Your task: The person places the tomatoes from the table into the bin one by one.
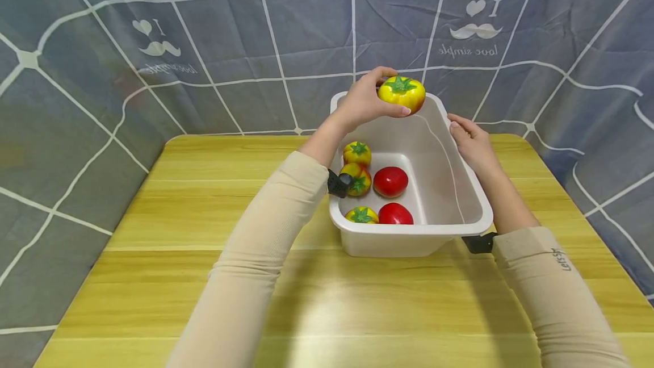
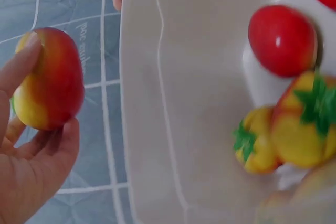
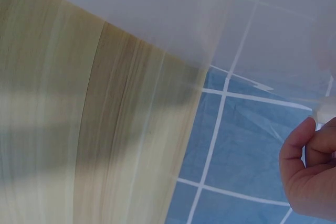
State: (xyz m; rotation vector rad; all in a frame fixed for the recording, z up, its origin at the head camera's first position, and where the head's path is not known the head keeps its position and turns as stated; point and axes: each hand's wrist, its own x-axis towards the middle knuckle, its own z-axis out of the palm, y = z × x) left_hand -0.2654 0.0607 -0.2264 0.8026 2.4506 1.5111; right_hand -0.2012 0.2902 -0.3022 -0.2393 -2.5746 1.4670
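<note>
My left hand (image 1: pixel 364 101) holds a yellow toy tomato (image 1: pixel 402 93) with a green leafy top, above the far end of a white plastic bin (image 1: pixel 409 229). In the left wrist view this toy tomato (image 2: pixel 52 80) shows a red underside, with the thumb on one side and fingers on the other. My right hand (image 1: pixel 475 145) grips the bin's right rim; in the right wrist view the thumb and fingers of that hand (image 3: pixel 310 169) are curled at the edge. Inside the bin lie several more toy tomatoes, among them a red one (image 1: pixel 390 182) and a yellow one (image 1: pixel 357 154).
The bin stands on a wood-grain table (image 1: pixel 214 231). A grey-blue checked cloth (image 1: pixel 306 33) hangs behind the table and along its sides. Dark wrist cameras sit on the left wrist (image 1: pixel 339 183) and right wrist (image 1: pixel 479 243).
</note>
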